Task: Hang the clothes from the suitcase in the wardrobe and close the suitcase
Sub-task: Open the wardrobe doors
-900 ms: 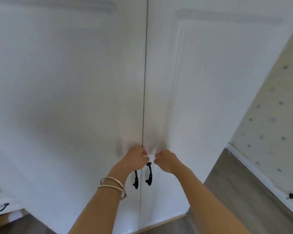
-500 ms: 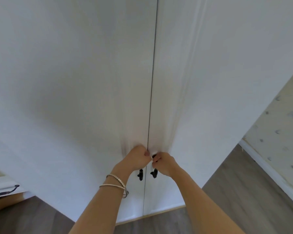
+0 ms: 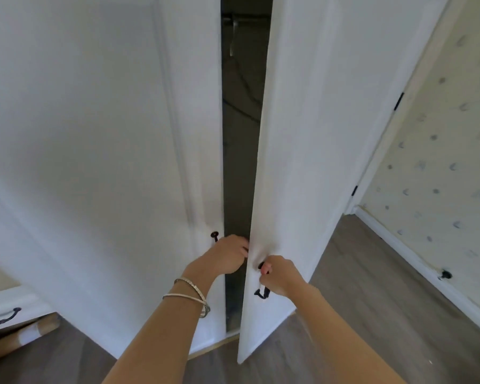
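A white two-door wardrobe (image 3: 94, 134) is seen from close in front, and everything else is placed from it. Its right door (image 3: 316, 134) is swung partly outward, while its left door (image 3: 108, 120) lies nearly flush, so a narrow dark gap (image 3: 241, 134) is opened between the two. Inside the gap, near the top, a hanging rail (image 3: 245, 19) is made out dimly; what hangs below it cannot be told.

The left hand (image 3: 229, 257) is curled at the inner edge of the left door, low down, over that door's black handle (image 3: 214, 235), of which only the upper mount is visible; the grip itself is hidden by the hand. Two thin metal bangles (image 3: 190, 296) are worn on the left wrist. The right hand (image 3: 281, 275) is closed around the black handle (image 3: 262, 292) of the right door, with the handle's lower end showing beneath the fingers.

No suitcase or clothes are shown clearly. To the left of the wardrobe, a white drawer front (image 3: 9, 309) with a dark pull (image 3: 2, 318) is seen. To the wardrobe's right, a patterned wall (image 3: 441, 162) with a white baseboard (image 3: 413, 253) is seen above the wood-look floor (image 3: 372, 314).
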